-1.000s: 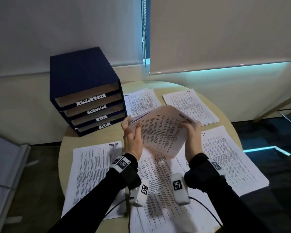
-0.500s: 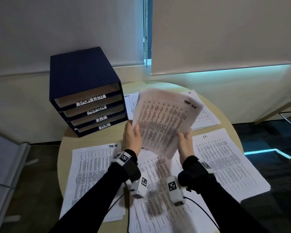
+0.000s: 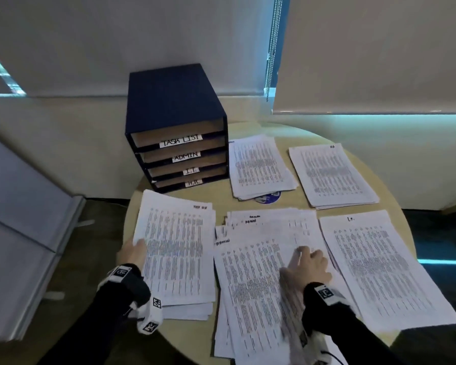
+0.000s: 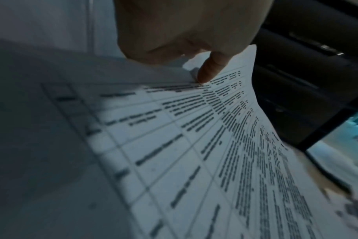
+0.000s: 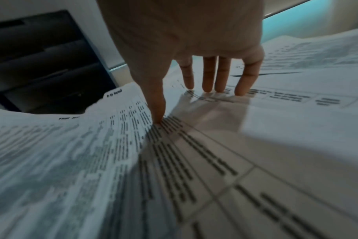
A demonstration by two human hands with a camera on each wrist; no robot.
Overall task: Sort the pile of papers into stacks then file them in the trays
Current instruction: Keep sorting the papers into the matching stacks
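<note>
I am looking down on a round table (image 3: 248, 204) with a pale, smooth wooden top, set in a corner of cream walls under drawn roller blinds (image 3: 379, 48); a bead chain (image 3: 271, 48) hangs in the gap between them, and cold teal light leaks from beneath the blinds. At the far left of the table stands a boxy navy tray unit (image 3: 174, 106) with four cardboard-brown slots, labelled from the top TASK LIST, ADMIN, I.T. and H.R.

Flat white printed sheets, ruled into tables of dense text, cover the rest of the table. Two tidy stacks lie at the far side: the far middle stack (image 3: 261, 167), just right of the trays, and the far right stack (image 3: 332, 175). A blue round sticker (image 3: 269, 198) peeks from under the first. Near right lies a stack headed I.T. (image 3: 379, 264). The loose pile (image 3: 256, 272) sprawls in the near middle, its sheets fanned and uneven.

My left hand (image 3: 132, 255) pinches the left edge of a sheet (image 3: 177, 248) over the near left stack (image 3: 190, 310), thumb on top; the wrist view shows that edge lifted and curling. My right hand (image 3: 308, 264) rests on the loose pile, fingers (image 5: 208, 76) straight and spread, tips pressing the paper, gripping nothing.
</note>
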